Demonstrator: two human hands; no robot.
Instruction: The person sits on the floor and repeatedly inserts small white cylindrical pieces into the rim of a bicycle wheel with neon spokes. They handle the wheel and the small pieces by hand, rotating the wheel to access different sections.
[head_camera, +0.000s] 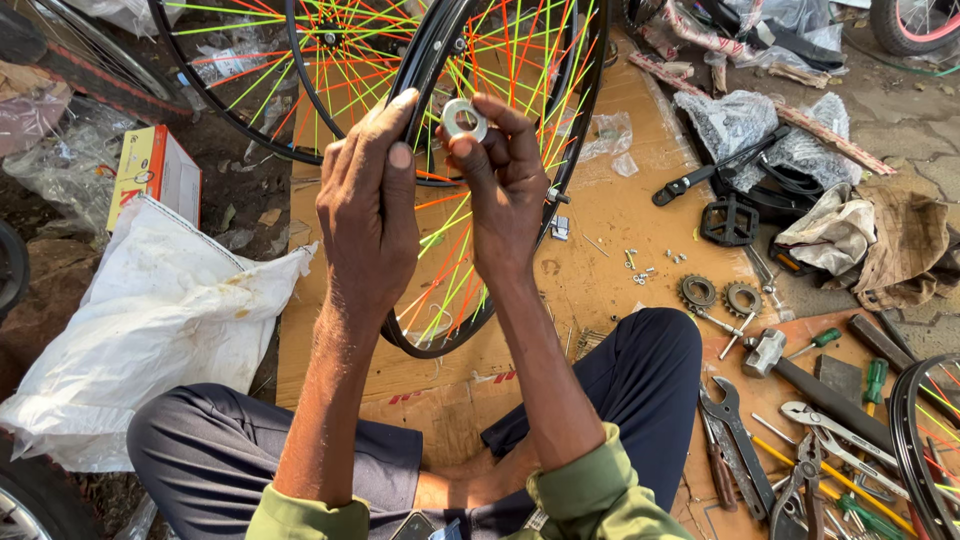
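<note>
We are viewing a flattened brown cardboard sheet (600, 240) that is serving as the work surface over bare ground (900, 110). Lying directly on it are two small sprockets (718, 296), a black pedal (728, 221), scattered nuts and bolts (645, 268), a hammer (800, 372), an open-ended spanner (738, 432), pliers (800, 485) and green-handled screwdrivers (872, 385). Beside the sheet, a white sack (160, 320) and an orange box (155, 175) are resting on the ground.
</note>
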